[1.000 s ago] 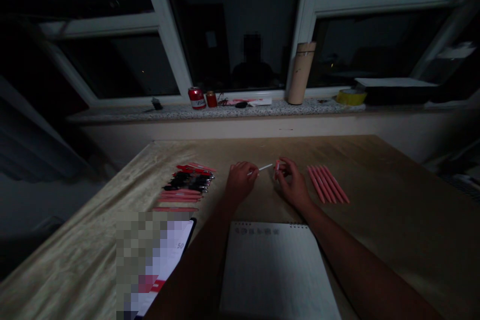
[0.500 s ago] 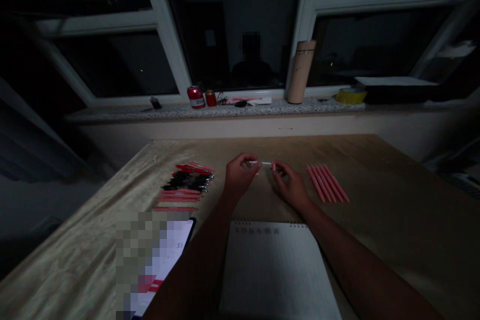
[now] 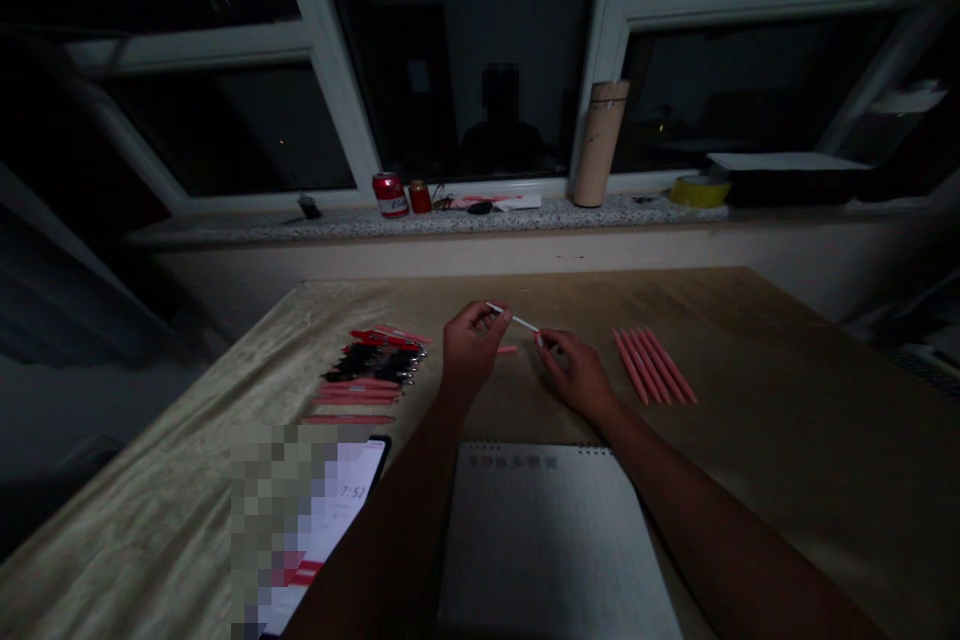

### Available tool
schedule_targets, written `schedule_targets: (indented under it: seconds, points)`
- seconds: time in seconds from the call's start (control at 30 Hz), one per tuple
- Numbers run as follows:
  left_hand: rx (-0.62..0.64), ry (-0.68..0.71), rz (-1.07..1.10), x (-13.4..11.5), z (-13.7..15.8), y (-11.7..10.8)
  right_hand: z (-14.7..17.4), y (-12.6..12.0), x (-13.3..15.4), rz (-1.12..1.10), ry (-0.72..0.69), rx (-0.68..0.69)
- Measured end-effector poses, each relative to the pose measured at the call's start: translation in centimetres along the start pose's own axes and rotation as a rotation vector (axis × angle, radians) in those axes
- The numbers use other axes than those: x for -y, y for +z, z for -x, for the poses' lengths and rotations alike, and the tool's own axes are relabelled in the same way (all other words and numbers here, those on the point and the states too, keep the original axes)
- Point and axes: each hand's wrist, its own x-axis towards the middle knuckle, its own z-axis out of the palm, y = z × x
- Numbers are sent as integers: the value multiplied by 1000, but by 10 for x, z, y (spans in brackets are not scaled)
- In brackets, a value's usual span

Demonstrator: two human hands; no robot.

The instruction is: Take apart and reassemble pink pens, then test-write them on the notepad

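A thin white pen refill (image 3: pixel 523 323) slants between my two hands above the table. My left hand (image 3: pixel 469 350) pinches it near its upper end. At its lower right end, my right hand (image 3: pixel 576 370) has its thumb and fingers closed on a small pink pen part (image 3: pixel 538 339), mostly hidden by the fingertips. A pink pen barrel (image 3: pixel 508 350) lies on the table just beside my left hand, partly covered by it.
Several pink pens (image 3: pixel 654 366) lie in a row on the right. Red, black and pink pens (image 3: pixel 375 360) are piled at left. A spiral notebook (image 3: pixel 555 540) and a phone (image 3: pixel 341 495) lie nearer me. Cans (image 3: pixel 390 195) and a tall cylinder (image 3: pixel 600 145) stand on the windowsill.
The refill has gone from nearly level to slanted, its left end higher and more of it showing. My left hand has shifted slightly left, uncovering more of the pink barrel on the table.
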Motion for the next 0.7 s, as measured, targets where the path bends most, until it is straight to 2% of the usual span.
schedule_targets:
  seconds: [0.23,0.4,0.53,0.7]
  points:
    - [87,-30,-17,6,4,3,0,-2,4,7,-51,36]
    - [195,55,-149,19,6,8,-1,-2,8,23,-103,67]
    - [223,86,-262,20,8,11,0,-2,9,6,-129,76]
    - [254,55,-266,21,9,13,-1,-2,12,-26,-107,77]
